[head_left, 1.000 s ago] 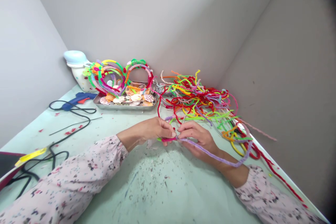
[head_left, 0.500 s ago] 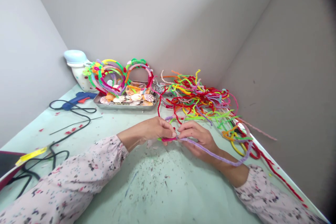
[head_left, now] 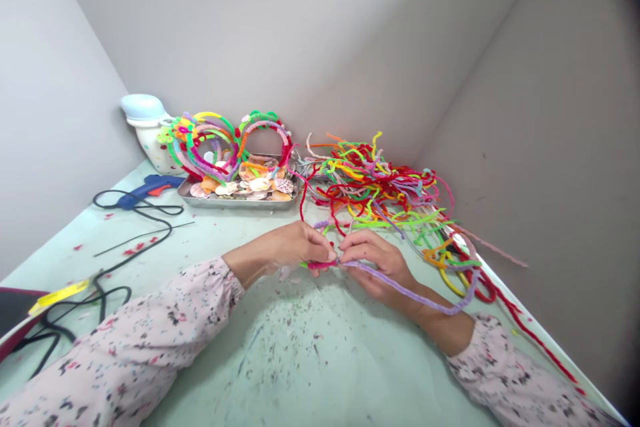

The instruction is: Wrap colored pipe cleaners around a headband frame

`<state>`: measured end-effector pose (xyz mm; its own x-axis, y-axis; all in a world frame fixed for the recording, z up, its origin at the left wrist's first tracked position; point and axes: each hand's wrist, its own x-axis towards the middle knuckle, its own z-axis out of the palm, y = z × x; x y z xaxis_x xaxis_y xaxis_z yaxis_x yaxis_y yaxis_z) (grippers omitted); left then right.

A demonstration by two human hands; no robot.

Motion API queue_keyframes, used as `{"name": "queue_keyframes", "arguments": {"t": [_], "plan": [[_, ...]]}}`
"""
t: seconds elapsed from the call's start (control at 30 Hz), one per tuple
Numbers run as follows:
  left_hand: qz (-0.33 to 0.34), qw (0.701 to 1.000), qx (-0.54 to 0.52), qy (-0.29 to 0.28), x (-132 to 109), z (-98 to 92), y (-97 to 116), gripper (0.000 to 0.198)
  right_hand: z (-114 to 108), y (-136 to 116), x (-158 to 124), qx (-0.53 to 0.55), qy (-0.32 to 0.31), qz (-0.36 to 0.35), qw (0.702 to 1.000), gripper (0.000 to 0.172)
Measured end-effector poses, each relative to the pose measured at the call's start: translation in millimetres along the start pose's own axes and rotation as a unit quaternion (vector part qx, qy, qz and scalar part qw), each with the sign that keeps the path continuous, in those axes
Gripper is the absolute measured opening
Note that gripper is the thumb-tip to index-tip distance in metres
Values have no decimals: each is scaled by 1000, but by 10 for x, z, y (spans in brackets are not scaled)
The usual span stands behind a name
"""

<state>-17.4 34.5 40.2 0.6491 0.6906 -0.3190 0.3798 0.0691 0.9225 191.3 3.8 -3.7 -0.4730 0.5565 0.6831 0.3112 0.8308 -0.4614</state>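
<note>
My left hand (head_left: pixel 306 245) pinches a headband (head_left: pixel 324 265) wrapped in pipe cleaner, its magenta stretch showing under my fingertips and a bit of green beside it. Close against it, my right hand (head_left: pixel 377 263) is closed at the end of that magenta part, fingers around a purple pipe cleaner (head_left: pixel 400 288). The purple length runs back over my right wrist and curls up at its far end. Both sets of fingertips nearly meet. Part of the headband's curve, with purple and green wrapping, shows behind my hands; the rest is hidden by my fingers.
Behind my hands a metal tray (head_left: pixel 235 203) carries seashells and several finished colourful headbands (head_left: pixel 207 140). A tangled heap of pipe cleaners (head_left: pixel 375 180) lies back right. To the left are a blue glue gun (head_left: pixel 145 191), its black cord (head_left: pixel 165 230) and a white container with a light-blue lid (head_left: pixel 145 109).
Almost nothing differs. Both hands keep their hold at the same spot, and the purple pipe cleaner has barely shifted.
</note>
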Motion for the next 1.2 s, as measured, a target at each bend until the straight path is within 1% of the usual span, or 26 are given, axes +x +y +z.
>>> {"name": "queue_keyframes", "arguments": {"t": [0.33, 0.6, 0.8, 1.03, 1.2], "plan": [[-8, 1000, -22, 9, -14, 25, 22, 17, -6, 1, -3, 2, -4, 0, 1000, 14], [-5, 1000, -3, 15, 6, 16, -22, 19, 0, 7, -1, 0, -9, 2, 1000, 13], [10, 1000, 4, 21, 21, 17, -40, 19, 1, 17, 0, 4, -12, 0, 1000, 14], [4, 999, 0, 39, 14, 29, -15, 18, 2, 21, 7, -7, 6, 1, 1000, 11], [4, 1000, 1, 26, 4, 18, -13, 18, 0, 4, 10, -4, 2, 2, 1000, 14]]}}
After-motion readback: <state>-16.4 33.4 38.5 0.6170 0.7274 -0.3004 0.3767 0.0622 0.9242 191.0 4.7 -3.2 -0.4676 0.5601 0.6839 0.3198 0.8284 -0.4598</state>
